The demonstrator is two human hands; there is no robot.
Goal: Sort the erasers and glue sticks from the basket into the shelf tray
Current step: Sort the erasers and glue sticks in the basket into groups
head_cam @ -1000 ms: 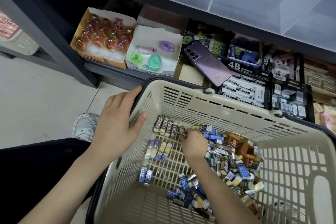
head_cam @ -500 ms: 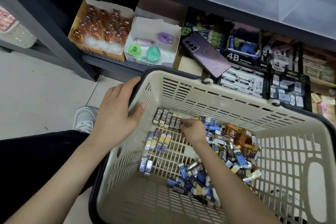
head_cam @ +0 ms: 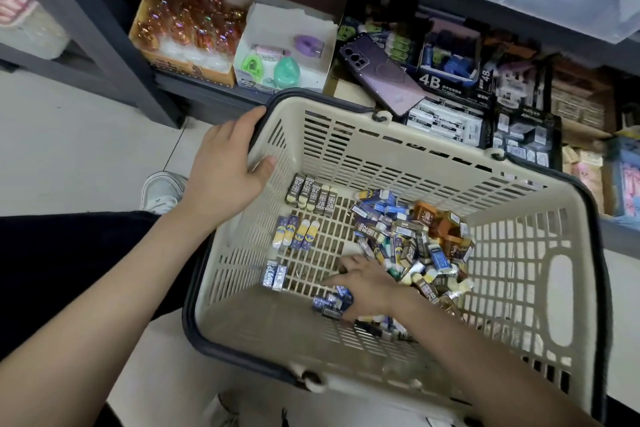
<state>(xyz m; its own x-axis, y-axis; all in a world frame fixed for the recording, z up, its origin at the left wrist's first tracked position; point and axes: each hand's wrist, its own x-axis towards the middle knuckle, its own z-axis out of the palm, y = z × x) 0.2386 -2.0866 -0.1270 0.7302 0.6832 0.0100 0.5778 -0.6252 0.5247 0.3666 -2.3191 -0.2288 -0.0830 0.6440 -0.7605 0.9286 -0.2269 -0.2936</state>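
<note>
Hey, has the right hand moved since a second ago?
Yes. The right hand left the row of 2B erasers by the far wall of the basket and came toward the near wall, now over loose blue erasers.

Left hand [head_cam: 225,168] clamped on basket [head_cam: 329,106] corner rim: fingers hooked over top edge, thumb pressed on inner wall. Left forearm bare, running in from lower left. Right hand [head_cam: 365,282] low inside, palm down, fingers spread leftward; pinching anything or not, can't tell. Right forearm enters from lower right.
</note>
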